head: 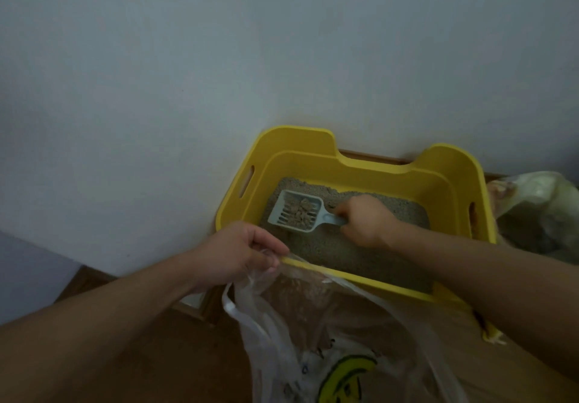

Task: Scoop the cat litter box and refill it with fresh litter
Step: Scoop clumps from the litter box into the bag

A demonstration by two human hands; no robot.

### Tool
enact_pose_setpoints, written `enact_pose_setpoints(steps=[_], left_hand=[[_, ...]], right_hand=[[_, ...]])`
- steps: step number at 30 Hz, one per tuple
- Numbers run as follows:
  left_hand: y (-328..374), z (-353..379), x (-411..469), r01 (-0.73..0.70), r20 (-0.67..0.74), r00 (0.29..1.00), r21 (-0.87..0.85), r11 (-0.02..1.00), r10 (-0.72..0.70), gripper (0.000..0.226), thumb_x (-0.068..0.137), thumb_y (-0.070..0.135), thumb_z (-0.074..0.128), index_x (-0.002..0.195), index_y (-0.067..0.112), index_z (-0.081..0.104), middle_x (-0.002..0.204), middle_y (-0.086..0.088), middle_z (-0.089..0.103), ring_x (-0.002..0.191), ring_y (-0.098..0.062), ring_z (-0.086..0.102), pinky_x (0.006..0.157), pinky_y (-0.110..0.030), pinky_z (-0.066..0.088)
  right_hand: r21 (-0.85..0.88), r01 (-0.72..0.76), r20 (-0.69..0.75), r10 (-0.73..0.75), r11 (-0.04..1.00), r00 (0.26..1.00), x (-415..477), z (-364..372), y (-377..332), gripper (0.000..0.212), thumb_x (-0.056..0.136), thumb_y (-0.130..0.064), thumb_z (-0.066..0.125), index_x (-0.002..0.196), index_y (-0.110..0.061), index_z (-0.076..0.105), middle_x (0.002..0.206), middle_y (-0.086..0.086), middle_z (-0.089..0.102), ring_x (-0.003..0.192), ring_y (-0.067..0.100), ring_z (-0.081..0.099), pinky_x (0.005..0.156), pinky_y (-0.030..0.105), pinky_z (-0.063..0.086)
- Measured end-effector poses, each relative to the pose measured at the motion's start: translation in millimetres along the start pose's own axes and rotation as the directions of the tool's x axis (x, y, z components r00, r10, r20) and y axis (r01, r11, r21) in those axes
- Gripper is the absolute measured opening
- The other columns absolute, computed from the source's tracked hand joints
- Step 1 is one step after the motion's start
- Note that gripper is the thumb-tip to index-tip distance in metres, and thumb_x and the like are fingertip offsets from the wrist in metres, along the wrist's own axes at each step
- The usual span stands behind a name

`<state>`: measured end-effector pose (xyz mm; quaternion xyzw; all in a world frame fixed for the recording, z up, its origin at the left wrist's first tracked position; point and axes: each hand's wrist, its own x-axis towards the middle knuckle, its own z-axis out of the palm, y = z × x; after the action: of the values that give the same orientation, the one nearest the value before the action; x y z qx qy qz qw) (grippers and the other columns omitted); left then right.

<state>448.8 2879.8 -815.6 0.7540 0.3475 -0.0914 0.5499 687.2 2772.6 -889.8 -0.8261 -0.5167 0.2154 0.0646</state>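
Note:
A yellow litter box (pixel 451 183) stands on the floor against the wall, with grey litter (pixel 360 252) spread over its bottom. My right hand (pixel 366 221) grips the handle of a pale blue slotted scoop (pixel 296 211), held level just above the litter with several clumps lying in it. My left hand (pixel 238 252) pinches the rim of a clear plastic bag (pixel 313 324) and holds it open against the box's near edge. The bag bears a yellow and black print low down.
A plain white wall (pixel 219 58) rises right behind the box. Brown wooden floor (pixel 203 355) lies under my arms. A second, crumpled pale bag (pixel 539 208) sits at the right of the box. A wooden baseboard (pixel 369 156) shows behind the box's notch.

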Motion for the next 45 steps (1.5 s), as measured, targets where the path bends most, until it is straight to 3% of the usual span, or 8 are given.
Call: enact_pose_setpoints(steps=[2, 9, 19, 25, 31, 36, 40, 45], left_hand=[[0.4, 0.9, -1.7, -0.011, -0.011, 1.000, 0.001, 1.000, 0.011, 0.021, 0.083, 0.000, 0.072, 0.088, 0.020, 0.078, 0.083, 0.000, 0.075, 0.082, -0.013, 0.069, 0.080, -0.030, 0.053], [1.9, 3.6, -3.2, -0.029, -0.035, 0.999, 0.030, 0.999, 0.030, 0.023, 0.081, -0.001, 0.073, 0.080, 0.021, 0.078, 0.076, 0.002, 0.074, 0.076, -0.010, 0.068, 0.075, -0.029, 0.053], [1.0, 5.9, -6.5, -0.031, -0.064, 0.997, 0.054, 0.998, 0.034, 0.025, 0.083, -0.002, 0.072, 0.093, 0.021, 0.076, 0.083, 0.004, 0.076, 0.082, -0.006, 0.071, 0.077, -0.022, 0.050], [-2.5, 5.3, -8.4, -0.047, -0.051, 0.997, 0.068, 0.997, 0.051, 0.034, 0.081, 0.000, 0.073, 0.096, 0.030, 0.075, 0.094, 0.010, 0.074, 0.103, -0.004, 0.066, 0.093, -0.027, 0.051], [-1.2, 5.9, -11.3, -0.074, -0.006, 0.997, 0.123, 0.990, 0.075, 0.050, 0.079, -0.011, 0.067, 0.104, 0.033, 0.071, 0.113, 0.014, 0.067, 0.115, -0.003, 0.058, 0.090, -0.024, 0.050], [-0.1, 4.6, -15.9, -0.081, 0.006, 0.997, 0.179, 0.980, 0.081, 0.056, 0.080, -0.015, 0.062, 0.108, 0.034, 0.067, 0.091, 0.018, 0.063, 0.102, -0.002, 0.060, 0.077, -0.017, 0.049], [-2.5, 2.3, -18.0, -0.092, 0.001, 0.996, 0.219, 0.971, 0.095, 0.060, 0.079, -0.013, 0.062, 0.116, 0.035, 0.064, 0.095, 0.000, 0.068, 0.095, -0.007, 0.062, 0.091, -0.034, 0.052], [-4.8, 6.8, -20.5, -0.130, 0.004, 0.991, 0.256, 0.958, 0.133, 0.065, 0.077, -0.012, 0.061, 0.121, 0.036, 0.062, 0.117, 0.000, 0.063, 0.102, -0.013, 0.063, 0.088, -0.045, 0.055]], right_hand=[[-0.021, 0.009, -0.013, -0.010, 1.000, 1.000, -3.5, -4.3, 2.3, 0.033, 0.079, -0.011, 0.055, 0.106, -0.020, 0.072, 0.092, 0.004, 0.068, 0.079, 0.023, 0.060, 0.067, 0.035, 0.053], [-0.035, 0.002, -0.010, -0.003, 0.999, 1.000, -21.9, -22.7, 6.7, 0.029, 0.082, -0.008, 0.055, 0.105, -0.017, 0.071, 0.083, 0.000, 0.061, 0.073, 0.022, 0.056, 0.059, 0.028, 0.038], [-0.081, -0.003, -0.026, 0.001, 0.997, 1.000, -48.8, -41.6, 12.4, 0.027, 0.083, -0.009, 0.055, 0.102, -0.018, 0.072, 0.088, 0.004, 0.068, 0.081, 0.023, 0.061, 0.067, 0.033, 0.051], [-0.080, -0.023, -0.043, 0.019, 0.997, 0.999, -66.2, -56.0, 13.4, 0.029, 0.083, -0.009, 0.056, 0.104, -0.020, 0.073, 0.090, 0.004, 0.070, 0.082, 0.022, 0.063, 0.074, 0.040, 0.056], [-0.076, 0.000, -0.056, -0.004, 0.997, 0.998, -84.9, -62.7, 16.7, 0.029, 0.084, -0.009, 0.057, 0.106, -0.020, 0.073, 0.093, 0.003, 0.071, 0.083, 0.021, 0.062, 0.075, 0.040, 0.056], [-0.080, 0.058, -0.091, -0.065, 0.995, 0.994, -103.9, -74.8, 19.1, 0.024, 0.082, -0.016, 0.065, 0.103, -0.023, 0.075, 0.092, 0.001, 0.073, 0.083, 0.019, 0.063, 0.074, 0.038, 0.055], [-0.089, 0.108, -0.089, -0.116, 0.990, 0.989, -123.3, -81.1, 19.2, 0.026, 0.083, -0.016, 0.068, 0.105, -0.027, 0.074, 0.093, -0.002, 0.074, 0.084, 0.016, 0.063, 0.073, 0.032, 0.052], [-0.063, 0.194, -0.016, -0.196, 0.979, 0.981, -148.4, -82.1, 19.0, 0.025, 0.084, -0.018, 0.071, 0.108, -0.026, 0.073, 0.094, -0.007, 0.072, 0.086, 0.013, 0.063, 0.075, 0.032, 0.051]])
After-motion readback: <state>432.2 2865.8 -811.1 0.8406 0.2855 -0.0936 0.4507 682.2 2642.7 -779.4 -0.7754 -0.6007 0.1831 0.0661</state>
